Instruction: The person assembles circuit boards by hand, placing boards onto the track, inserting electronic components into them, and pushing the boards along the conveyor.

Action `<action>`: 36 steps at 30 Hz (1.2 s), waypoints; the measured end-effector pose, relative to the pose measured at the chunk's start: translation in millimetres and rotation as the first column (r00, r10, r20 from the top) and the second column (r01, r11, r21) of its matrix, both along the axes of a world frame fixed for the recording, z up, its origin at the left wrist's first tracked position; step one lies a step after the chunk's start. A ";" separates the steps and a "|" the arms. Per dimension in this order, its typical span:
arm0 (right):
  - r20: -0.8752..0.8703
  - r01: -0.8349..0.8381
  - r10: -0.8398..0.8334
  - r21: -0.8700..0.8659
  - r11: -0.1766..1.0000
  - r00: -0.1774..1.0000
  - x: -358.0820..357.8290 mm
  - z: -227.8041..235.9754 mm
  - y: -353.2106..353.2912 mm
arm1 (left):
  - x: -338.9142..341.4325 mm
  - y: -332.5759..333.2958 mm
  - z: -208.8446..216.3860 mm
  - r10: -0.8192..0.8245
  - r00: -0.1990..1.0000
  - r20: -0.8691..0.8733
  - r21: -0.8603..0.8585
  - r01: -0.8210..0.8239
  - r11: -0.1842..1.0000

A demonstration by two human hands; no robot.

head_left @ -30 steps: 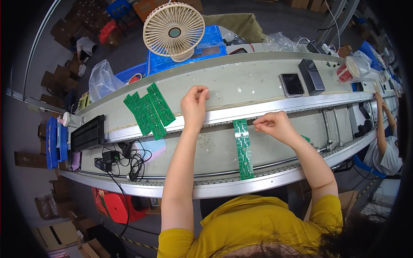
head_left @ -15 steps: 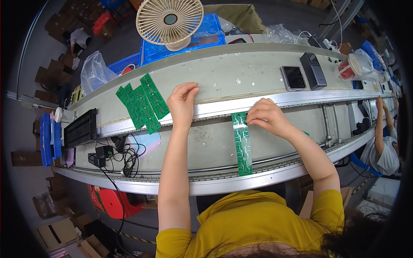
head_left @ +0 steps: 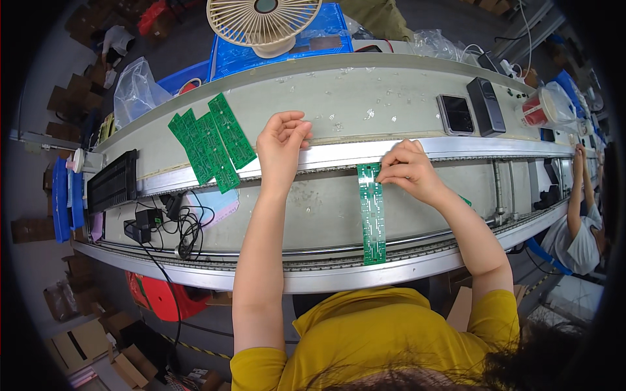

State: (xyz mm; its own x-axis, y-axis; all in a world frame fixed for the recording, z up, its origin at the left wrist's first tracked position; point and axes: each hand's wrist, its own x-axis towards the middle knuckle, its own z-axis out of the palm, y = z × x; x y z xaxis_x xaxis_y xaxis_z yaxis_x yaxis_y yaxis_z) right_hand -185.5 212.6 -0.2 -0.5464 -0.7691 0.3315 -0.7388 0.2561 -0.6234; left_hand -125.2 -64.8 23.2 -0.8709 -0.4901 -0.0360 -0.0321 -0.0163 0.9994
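Note:
A long green circuit board (head_left: pixel 372 218) lies across the two conveyor rails, its length running toward me. The thumb and fingers of my right hand (head_left: pixel 412 171) are pinched together at the board's far end; anything between them is too small to name. My left hand (head_left: pixel 282 146) hovers over the far rail, thumb against curled fingers, and what it holds, if anything, is hidden. Small clear pieces (head_left: pixel 370 113) are scattered on the grey ledge (head_left: pixel 404 85) beyond my hands. Left of my left hand, several more green boards (head_left: pixel 207 146) lie overlapping on the ledge and rail.
A fan (head_left: pixel 264 23) stands on a blue crate behind the ledge. To the right are a phone (head_left: pixel 456 115), a dark box-shaped device (head_left: pixel 486 107) and a red-and-white tub (head_left: pixel 535 112). Tangled black cables (head_left: pixel 189 228) and a black rack (head_left: pixel 114 182) are left. Another person works far right.
The view has shifted slightly. My right hand stays pinched at the board's far end, and my left hand remains over the far rail with its fingers curled a little more.

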 end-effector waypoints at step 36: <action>-0.105 0.050 -0.054 -0.040 0.998 0.993 -5.4 18.7 6.8 | 17.2 30.0 14.7 -0.316 0.948 0.028 0.170 0.307 0.937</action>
